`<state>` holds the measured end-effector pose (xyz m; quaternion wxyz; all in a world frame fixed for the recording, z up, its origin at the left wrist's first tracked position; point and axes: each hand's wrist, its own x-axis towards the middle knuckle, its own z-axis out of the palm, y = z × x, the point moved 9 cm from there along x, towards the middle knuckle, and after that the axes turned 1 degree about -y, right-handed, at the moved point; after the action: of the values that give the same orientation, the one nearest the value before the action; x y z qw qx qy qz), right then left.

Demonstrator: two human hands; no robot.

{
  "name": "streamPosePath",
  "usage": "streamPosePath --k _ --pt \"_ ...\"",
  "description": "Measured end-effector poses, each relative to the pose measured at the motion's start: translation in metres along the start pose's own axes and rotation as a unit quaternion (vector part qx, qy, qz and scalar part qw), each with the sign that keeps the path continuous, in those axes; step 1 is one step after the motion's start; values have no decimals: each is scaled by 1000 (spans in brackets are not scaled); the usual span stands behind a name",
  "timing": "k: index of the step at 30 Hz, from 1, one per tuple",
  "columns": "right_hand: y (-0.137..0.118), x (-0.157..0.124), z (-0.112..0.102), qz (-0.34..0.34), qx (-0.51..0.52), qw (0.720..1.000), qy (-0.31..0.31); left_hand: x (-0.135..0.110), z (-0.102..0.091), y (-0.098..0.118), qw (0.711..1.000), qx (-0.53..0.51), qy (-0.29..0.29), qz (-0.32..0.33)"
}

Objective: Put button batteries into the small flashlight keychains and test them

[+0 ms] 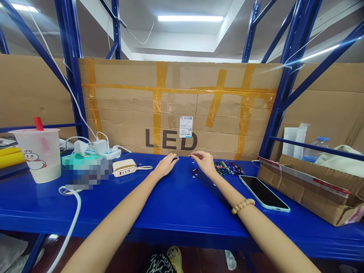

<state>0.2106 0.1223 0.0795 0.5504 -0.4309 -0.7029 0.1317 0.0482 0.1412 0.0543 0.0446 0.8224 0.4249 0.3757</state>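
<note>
**Two fingertips, two tiny pieces, over a blue shelf**

Both arms reach far forward. The left hand (167, 165) lies knuckles-up with its fingertips drawn together on a small dark piece (176, 156). The right hand (204, 162) pinches a thin piece (192, 154) between thumb and forefinger, pointed at the left. The two pieces are close but apart, in the gap between the hands. They are too small for me to say what they are.

As I judge it, the work goes best with both wrists resting on the blue shelf (176, 204) and the pieces held low over it, so that a dropped one lands close by. A light pinch near the ends would leave the meeting tips visible.

A few loose bits (195, 171) lie just below the right hand's fingers. A heap of green and dark parts (227, 167) sits just beyond that hand's outer side, and a phone (264, 193) lies beside the right forearm near its bead bracelet (242, 205). A power bank (124, 167) lies out past the left hand.
</note>
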Motion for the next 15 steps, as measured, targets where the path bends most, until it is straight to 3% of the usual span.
streamPosePath --k 8,15 --pt "-39 -11 23 -147 -3 989 -23 -2 9 23 997 34 -55 35" --pt "-34 -9 23 -151 -38 987 -43 -5 13 29 992 77 -73 62"
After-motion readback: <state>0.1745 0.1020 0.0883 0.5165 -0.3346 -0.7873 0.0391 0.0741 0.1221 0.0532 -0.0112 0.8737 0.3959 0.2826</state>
